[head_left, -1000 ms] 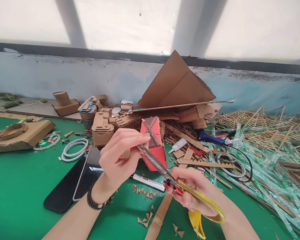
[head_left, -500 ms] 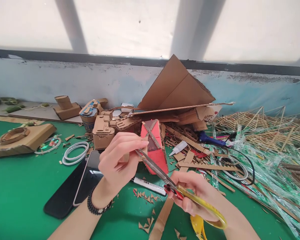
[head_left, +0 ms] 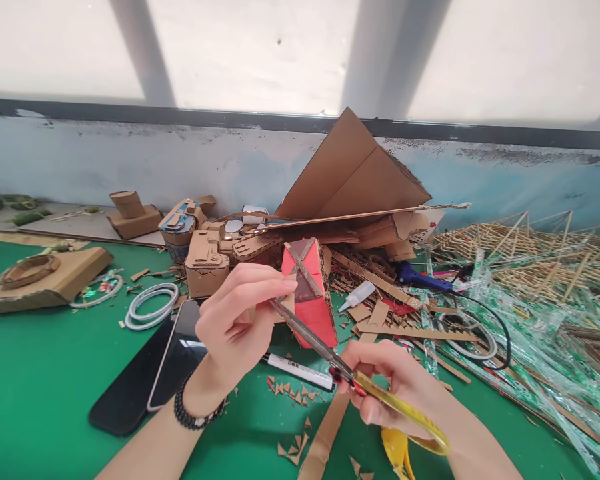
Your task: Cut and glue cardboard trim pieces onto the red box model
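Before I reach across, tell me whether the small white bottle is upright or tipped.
Tipped: the white bottle lies on its side by the cardboard scraps, its narrow nozzle aimed toward the red piece.

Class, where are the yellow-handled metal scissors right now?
In the head view, the scissors are in the right hand, low and mostly right of centre; their blades slant up and leftward to the left hand.

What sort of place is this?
Likely a craft workspace: scissors in the right hand, a camera-shaped cardboard model beyond the left hand, and what looks like a blue glue gun near cardboard scraps.
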A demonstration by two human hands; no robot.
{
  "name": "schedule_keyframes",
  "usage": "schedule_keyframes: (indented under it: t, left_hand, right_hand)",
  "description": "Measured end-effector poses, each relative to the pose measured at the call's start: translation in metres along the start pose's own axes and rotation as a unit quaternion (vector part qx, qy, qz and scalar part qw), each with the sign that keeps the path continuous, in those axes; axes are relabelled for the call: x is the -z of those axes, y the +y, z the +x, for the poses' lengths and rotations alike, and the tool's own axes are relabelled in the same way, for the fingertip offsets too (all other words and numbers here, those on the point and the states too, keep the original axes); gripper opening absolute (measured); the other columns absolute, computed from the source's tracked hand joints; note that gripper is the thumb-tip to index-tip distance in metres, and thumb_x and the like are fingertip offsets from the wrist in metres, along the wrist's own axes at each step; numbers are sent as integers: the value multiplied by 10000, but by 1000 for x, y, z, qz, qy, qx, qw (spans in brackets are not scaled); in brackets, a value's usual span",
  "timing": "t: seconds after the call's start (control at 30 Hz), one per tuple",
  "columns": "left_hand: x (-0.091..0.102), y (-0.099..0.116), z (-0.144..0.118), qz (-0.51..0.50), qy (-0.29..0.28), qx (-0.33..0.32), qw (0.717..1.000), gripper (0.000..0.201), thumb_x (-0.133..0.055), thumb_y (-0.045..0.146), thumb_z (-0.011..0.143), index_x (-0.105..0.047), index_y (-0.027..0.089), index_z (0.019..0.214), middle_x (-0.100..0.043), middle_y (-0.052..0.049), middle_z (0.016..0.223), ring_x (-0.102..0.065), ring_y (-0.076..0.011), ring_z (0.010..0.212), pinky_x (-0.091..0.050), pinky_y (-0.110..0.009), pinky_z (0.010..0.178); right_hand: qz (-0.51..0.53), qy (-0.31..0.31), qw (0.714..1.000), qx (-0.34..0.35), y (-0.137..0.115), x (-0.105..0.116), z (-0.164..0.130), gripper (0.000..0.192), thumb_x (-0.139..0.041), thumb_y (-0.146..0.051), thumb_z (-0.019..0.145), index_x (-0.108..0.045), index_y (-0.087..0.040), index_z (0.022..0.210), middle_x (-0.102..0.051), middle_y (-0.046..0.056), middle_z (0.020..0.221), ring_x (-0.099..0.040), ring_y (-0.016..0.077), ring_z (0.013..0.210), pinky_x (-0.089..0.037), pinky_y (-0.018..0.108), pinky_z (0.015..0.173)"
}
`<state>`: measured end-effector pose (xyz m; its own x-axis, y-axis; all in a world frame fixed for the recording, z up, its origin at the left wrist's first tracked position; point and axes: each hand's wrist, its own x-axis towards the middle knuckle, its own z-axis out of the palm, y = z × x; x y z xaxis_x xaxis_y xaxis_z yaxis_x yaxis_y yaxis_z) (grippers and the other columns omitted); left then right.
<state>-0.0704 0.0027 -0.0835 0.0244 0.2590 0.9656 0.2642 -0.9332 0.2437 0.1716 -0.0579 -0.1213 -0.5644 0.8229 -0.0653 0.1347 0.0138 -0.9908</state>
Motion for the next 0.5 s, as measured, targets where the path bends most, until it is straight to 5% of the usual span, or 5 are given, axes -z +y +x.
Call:
schedule_keyframes:
  t: [0.33,0.5]
  left_hand:
    - [0,1,-2,-1,9,23,1000,329,-546,29,993,-792,236,1066,-800,-49,947,-755,-165,869,-605,-289,688]
    - [-1,-1,-2,-17,10,35,999,330,-610,-8,951,-791,237,1078,-799,-44,964,-749,-160,861,-598,-273,674]
  right_hand:
    - [-5,14,1000,15,7,-1,0,747,-749,-920,678,-676,-187,802,-595,-10,606,-459,101,534,-379,244,516]
    - [-15,15,1000,-3,12,-2,2,709,-881,-839,574,-644,-191,735,-570,-18,580,-433,93,526,-341,237,502]
